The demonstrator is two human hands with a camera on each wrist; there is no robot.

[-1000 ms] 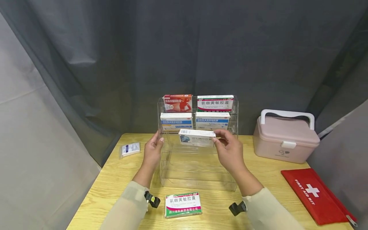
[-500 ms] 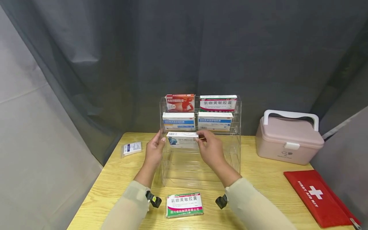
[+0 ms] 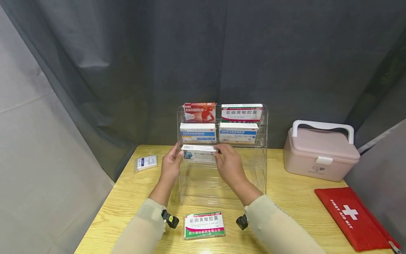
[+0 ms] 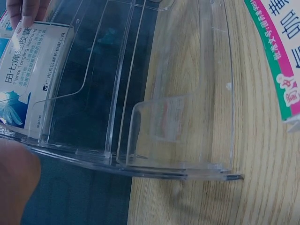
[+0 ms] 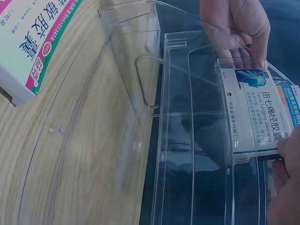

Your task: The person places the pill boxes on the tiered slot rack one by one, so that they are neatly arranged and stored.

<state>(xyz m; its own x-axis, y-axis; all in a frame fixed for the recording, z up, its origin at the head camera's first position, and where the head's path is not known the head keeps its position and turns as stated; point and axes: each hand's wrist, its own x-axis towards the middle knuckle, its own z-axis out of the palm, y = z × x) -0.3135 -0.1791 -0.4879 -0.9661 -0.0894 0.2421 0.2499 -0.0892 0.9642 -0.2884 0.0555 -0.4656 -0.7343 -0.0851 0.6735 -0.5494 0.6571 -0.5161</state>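
A clear tiered display rack [image 3: 222, 203] stands upright on the wooden table. My right hand [image 3: 231, 163] pinches the right end of a white medicine box [image 3: 198, 156] with a blue picture. The box sits at the left of the rack's third tier from the top, behind its clear front lip in the right wrist view [image 5: 251, 110]. My left hand [image 3: 171, 165] grips the rack's left side edge, its thumb close to the box's left end. Above are two blue-and-white medicine boxes [image 3: 238, 133], a red medicine box [image 3: 200, 113] and a green-and-white medicine box [image 3: 241, 113].
Another green-and-white medicine box [image 3: 204, 225] lies flat in front of the rack. A small clear-wrapped packet [image 3: 147, 162] lies at left. A pink medicine case [image 3: 320, 151] with a white handle and a red first aid pouch [image 3: 355, 217] are at right. Dark curtain [image 3: 203, 53] hangs behind.
My right hand has moved the white medicine box leftward, from the middle of the tier to its left side. My left hand has stayed at the rack's edge.
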